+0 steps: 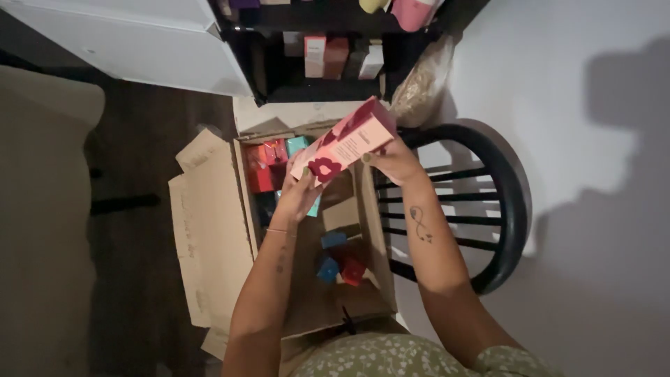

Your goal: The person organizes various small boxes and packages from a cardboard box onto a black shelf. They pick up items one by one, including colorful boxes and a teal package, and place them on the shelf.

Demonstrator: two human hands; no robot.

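Observation:
I hold a long pink carton with dark red flower shapes [347, 139] in both hands above an open cardboard box [209, 230]. My left hand [299, 192] grips its near lower end. My right hand [395, 162] holds its right side, a little higher. Inside the cardboard box lie several small cartons: red ones [264, 167] and a teal one [296, 144] at the far end, blue ones [332, 239] and a red one [353, 271] nearer me.
A black spindle-back chair [488, 202] stands right of the cardboard box, against a white wall. A dark shelf [279, 63] ahead holds more small cartons [315, 56]. A clear bag of filler [421, 87] leans beside it. Dark floor lies to the left.

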